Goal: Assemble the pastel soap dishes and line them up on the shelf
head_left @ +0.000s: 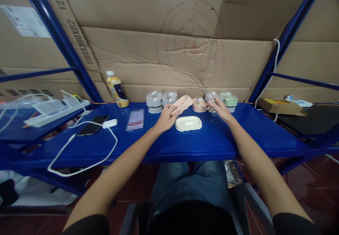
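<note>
In my left hand point(167, 118) is a pink oval tray point(183, 103), held tilted above the blue table point(159, 141). Just below and to its right, a cream oval tray point(188, 123) lies on the table. My right hand point(219, 108) is closed on a clear plastic piece point(211, 97) at the back right. Between the hands, near the back, sits a pink container point(199, 105). A green container point(230, 100) stands beyond my right hand. Grey containers with clear lids point(154, 100) are stacked behind my left hand.
A yellow drink bottle point(117, 89) stands at the back left. Before it lie a blurred phone-like object point(135, 119), a dark phone point(94, 125) and a white cable point(116, 141). A power strip point(57, 113) is at far left, an open carton point(282, 107) at right.
</note>
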`<state>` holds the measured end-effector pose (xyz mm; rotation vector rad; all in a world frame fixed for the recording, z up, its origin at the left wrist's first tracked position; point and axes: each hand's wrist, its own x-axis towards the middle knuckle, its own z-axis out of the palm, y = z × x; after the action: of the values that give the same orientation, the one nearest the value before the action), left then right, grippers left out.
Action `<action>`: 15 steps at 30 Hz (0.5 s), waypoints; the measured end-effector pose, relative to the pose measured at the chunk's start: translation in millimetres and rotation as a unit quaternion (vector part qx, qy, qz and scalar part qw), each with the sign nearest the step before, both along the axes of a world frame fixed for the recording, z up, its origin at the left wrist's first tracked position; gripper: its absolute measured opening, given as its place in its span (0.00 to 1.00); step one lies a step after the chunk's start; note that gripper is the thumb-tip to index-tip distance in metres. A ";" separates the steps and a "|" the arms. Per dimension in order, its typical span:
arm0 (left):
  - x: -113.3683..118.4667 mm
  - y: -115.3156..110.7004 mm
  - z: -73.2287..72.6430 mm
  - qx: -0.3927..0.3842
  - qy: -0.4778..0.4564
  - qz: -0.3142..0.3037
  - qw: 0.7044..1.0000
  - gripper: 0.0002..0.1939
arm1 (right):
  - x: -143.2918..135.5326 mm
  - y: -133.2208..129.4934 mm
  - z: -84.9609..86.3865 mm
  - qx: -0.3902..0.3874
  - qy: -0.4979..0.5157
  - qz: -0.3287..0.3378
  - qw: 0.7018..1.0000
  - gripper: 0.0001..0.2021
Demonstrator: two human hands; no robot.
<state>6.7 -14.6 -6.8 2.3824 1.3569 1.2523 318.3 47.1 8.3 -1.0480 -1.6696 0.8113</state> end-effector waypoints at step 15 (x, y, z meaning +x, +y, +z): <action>14.4 -2.1 -19.8 -0.098 0.031 -0.072 0.992 0.56 | -21.1 -21.4 4.1 0.123 -0.235 0.183 0.947 0.45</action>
<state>21.0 -16.8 -26.6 2.3521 1.2357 0.9692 297.2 25.7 12.4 -0.8029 -2.3562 0.5835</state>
